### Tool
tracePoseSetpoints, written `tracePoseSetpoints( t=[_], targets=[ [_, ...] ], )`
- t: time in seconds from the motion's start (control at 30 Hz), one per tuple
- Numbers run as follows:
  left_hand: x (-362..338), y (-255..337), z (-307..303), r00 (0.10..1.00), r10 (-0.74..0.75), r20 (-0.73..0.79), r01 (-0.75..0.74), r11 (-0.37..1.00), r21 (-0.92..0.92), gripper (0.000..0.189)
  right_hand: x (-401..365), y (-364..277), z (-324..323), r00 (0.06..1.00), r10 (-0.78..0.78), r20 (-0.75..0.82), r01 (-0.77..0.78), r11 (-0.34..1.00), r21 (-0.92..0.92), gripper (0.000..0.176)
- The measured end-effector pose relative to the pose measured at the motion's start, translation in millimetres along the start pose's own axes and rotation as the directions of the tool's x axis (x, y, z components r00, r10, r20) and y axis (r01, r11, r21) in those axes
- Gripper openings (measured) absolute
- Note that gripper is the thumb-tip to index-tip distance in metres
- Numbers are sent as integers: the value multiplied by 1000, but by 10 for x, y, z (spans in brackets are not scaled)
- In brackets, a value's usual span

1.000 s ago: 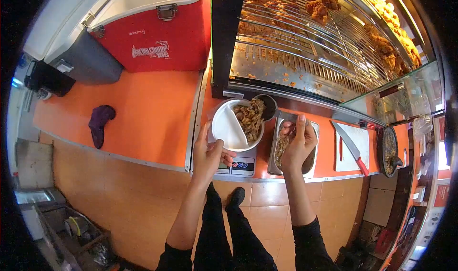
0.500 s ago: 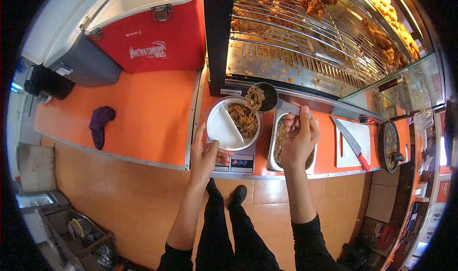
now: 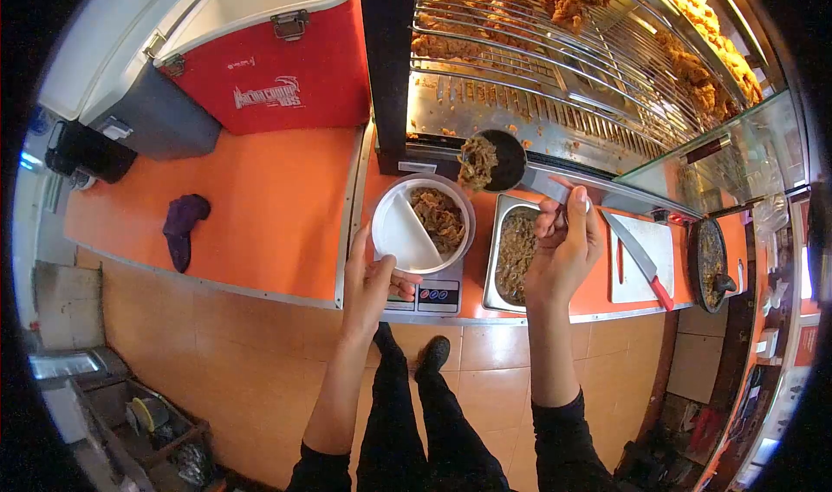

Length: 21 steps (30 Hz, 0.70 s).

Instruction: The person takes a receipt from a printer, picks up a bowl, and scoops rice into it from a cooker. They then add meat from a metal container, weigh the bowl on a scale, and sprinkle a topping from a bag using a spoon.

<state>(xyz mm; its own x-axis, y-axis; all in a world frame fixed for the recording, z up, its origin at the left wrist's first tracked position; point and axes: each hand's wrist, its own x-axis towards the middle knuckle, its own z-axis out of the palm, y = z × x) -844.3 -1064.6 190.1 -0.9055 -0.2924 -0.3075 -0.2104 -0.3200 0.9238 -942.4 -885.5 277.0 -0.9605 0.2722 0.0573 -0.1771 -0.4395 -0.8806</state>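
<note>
My left hand (image 3: 371,280) cups the near left side of a white divided bowl (image 3: 407,239), thumb at its rim and the other fingers spread around its edge. Brown shredded food (image 3: 438,221) fills part of the bowl's right compartment; the left one is bare white. A digital scale (image 3: 439,296) shows beneath the bowl. In my right hand (image 3: 563,249) is the flat metal handle of a dark, round ladle (image 3: 509,159), pinched between thumb and fingers. More shredded food (image 3: 477,162) hangs over the ladle's left edge. Below the ladle sits a steel pan (image 3: 513,258) of similar food.
A large knife (image 3: 637,254) with a red handle lies on a white cutting board (image 3: 657,271). Further right is a dark dish (image 3: 706,267). Fried chicken (image 3: 572,0) fills the glass warmer ahead. On the left counter are a purple cloth (image 3: 180,228) and a red cooler (image 3: 269,67).
My right hand and the ladle have moved right and slightly up, away from the bowl's rim toward the steel pan. My left hand and the bowl have barely shifted.
</note>
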Motion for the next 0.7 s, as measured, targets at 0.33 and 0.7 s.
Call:
tracePoseSetpoints(
  t=[0.33, 0.7],
  targets=[
    [-41, 26, 30, 1000, -16, -19, 16, 999, -32, 55, -85, -162, -666, 971, -1, -237, -22, 995, -95, 30],
    [-46, 25, 92, 999, -37, -30, 38, 999, 16, 49, -399, -9, -1395, 986, -162, 39, 143, 703, -697, 26]
  ],
)
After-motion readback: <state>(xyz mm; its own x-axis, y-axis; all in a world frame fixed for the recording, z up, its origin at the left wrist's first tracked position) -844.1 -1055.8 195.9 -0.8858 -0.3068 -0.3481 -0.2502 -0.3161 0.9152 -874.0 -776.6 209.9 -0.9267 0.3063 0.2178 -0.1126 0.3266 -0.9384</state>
